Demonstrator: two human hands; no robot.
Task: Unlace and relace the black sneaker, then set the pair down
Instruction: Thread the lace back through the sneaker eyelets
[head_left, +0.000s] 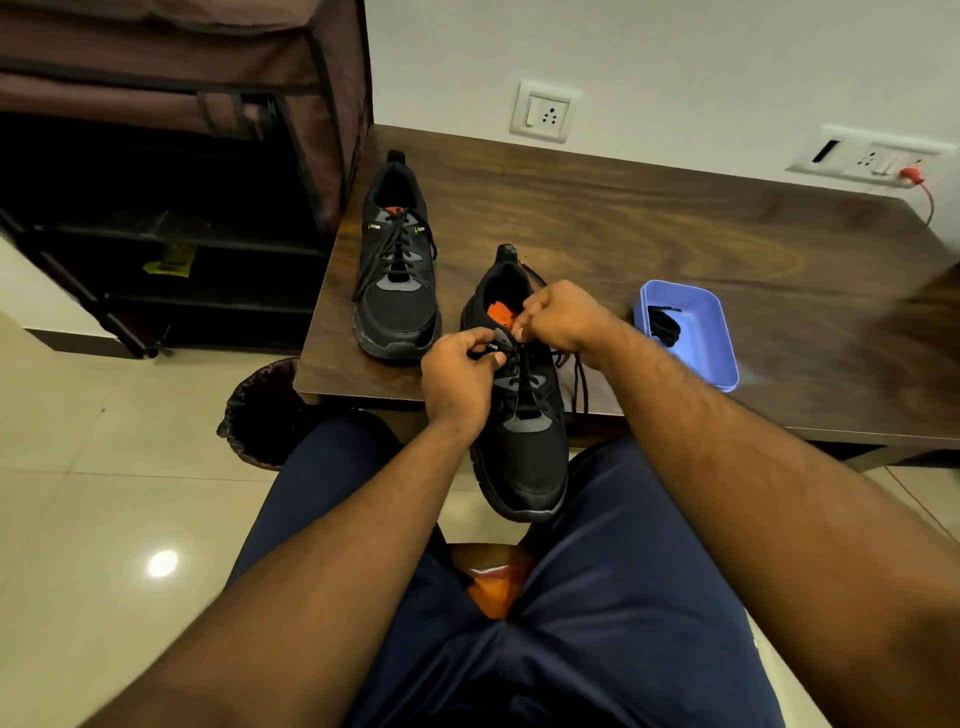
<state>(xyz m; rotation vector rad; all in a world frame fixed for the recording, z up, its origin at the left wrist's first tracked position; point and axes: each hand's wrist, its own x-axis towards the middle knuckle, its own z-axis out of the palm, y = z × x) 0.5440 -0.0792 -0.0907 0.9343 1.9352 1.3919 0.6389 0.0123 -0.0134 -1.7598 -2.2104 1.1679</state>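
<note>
Sneaker (524, 441) lies toe toward the person, heel away. Left hand (460, 376) and right hand (563, 317) both pinch lace (522, 371) at the upper eyelets.

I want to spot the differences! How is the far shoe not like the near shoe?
The far shoe sits wholly on the table, untouched; the near shoe hangs its toe over the edge, with the left hand and right hand pinching at its laces. Both are black.

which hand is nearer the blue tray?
Right. The right hand pinches lace at the near sneaker's collar, just left of the blue tray. The left hand is farther left, across the sneaker.
</note>
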